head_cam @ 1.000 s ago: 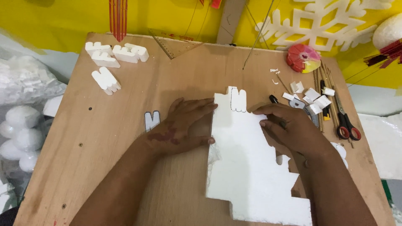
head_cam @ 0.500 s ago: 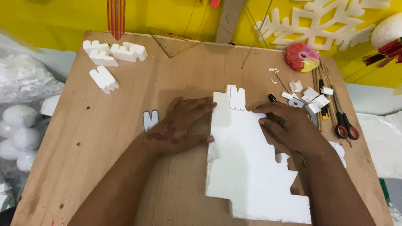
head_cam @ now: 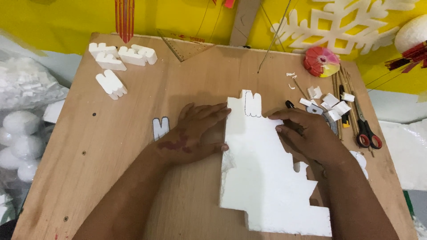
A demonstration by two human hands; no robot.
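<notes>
A white foam sheet (head_cam: pixel 267 178) with stepped, cut-out edges lies on the wooden board (head_cam: pixel 111 151). A letter outline is drawn at its top edge (head_cam: pixel 252 104). My left hand (head_cam: pixel 193 133) rests flat on the board, fingers spread, its fingertips against the sheet's left edge. My right hand (head_cam: pixel 307 135) presses on the sheet's upper right part, fingers curled toward the drawn letter. Whether it holds a tool is hidden. A paper letter template (head_cam: pixel 161 128) lies on the board just left of my left hand.
Several cut foam letters (head_cam: pixel 120 62) lie at the board's far left. Foam scraps (head_cam: pixel 331 104), wooden sticks and red-handled scissors (head_cam: pixel 367 131) sit at the right. A red and yellow ball (head_cam: pixel 321 61), a set square (head_cam: pixel 184 44) and a foam snowflake (head_cam: pixel 338 26) are at the back. Foam balls (head_cam: pixel 18 133) lie left.
Both hands stay on the foam sheet in nearly the same place. The right fingers have crept slightly toward the drawn letter; the view shifted a little.
</notes>
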